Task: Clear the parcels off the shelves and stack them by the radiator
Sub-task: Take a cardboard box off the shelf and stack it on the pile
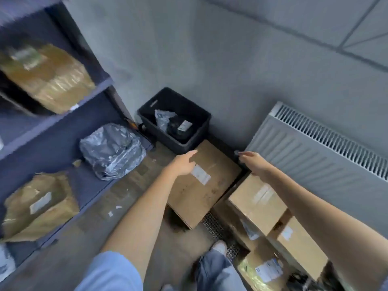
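A flat brown cardboard parcel (201, 185) with a white label is seen on the floor between black bin (176, 124) and radiator (327, 150); left hand (184, 163) and right hand (251, 159) are held above it, fingers relaxed, nothing gripped

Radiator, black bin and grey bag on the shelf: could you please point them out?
Radiator (304, 158), head view, ribbed front panel.
Black bin (190, 143), head view, near wall.
Grey bag (111, 150), head view, crumpled top.

Shelves (63, 116) stand left, radiator (327, 148) right, bin (201, 131) between them at the wall, boxes (258, 198) before the radiator.
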`<state>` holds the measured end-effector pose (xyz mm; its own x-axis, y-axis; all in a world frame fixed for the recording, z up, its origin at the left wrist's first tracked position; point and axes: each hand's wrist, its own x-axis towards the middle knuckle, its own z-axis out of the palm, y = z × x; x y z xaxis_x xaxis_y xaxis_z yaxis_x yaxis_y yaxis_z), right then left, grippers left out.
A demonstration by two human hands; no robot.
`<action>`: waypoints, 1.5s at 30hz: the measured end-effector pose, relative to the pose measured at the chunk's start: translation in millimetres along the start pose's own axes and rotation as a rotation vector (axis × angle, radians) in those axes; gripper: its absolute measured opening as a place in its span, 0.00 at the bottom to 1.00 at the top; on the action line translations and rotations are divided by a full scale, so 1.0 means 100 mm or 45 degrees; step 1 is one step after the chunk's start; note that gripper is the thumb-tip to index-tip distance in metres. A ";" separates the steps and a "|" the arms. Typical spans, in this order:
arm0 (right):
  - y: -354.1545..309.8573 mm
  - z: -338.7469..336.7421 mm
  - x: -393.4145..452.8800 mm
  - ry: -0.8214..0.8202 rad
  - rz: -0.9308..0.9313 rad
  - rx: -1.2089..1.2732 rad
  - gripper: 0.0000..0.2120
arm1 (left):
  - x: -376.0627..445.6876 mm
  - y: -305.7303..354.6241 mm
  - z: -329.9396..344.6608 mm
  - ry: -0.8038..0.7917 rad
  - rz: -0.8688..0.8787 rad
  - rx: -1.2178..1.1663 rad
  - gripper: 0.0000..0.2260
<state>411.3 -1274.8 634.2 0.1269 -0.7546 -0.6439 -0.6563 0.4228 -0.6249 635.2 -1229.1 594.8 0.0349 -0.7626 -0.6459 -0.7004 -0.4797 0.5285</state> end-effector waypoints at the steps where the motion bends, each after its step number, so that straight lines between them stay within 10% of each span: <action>1: -0.34 0.14 -0.14 -0.088 -0.043 -0.008 0.19 | -0.28 -0.20 -0.25 0.054 -0.009 0.035 0.23; 8: -2.39 2.23 -2.15 -0.691 -0.705 0.014 0.17 | -3.20 -2.15 -1.23 0.648 -0.313 -0.127 0.22; 20: -2.55 6.04 -6.50 -1.450 -1.356 -0.717 0.14 | -9.19 -4.40 -0.07 1.313 -1.090 -0.365 0.18; 27: -2.26 7.64 -7.77 -1.592 -1.617 -1.101 0.10 | -10.18 -5.49 0.76 1.399 -1.176 -0.548 0.17; 45: -2.87 11.56 -10.35 -1.785 -1.685 -1.214 0.14 | -13.08 -8.73 0.03 1.556 -1.381 -0.598 0.18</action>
<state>1327.8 -34.6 969.4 0.7328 0.6411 -0.2282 0.2358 -0.5538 -0.7986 1198.7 188.1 976.6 0.9649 0.2210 -0.1419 0.2605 -0.8729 0.4125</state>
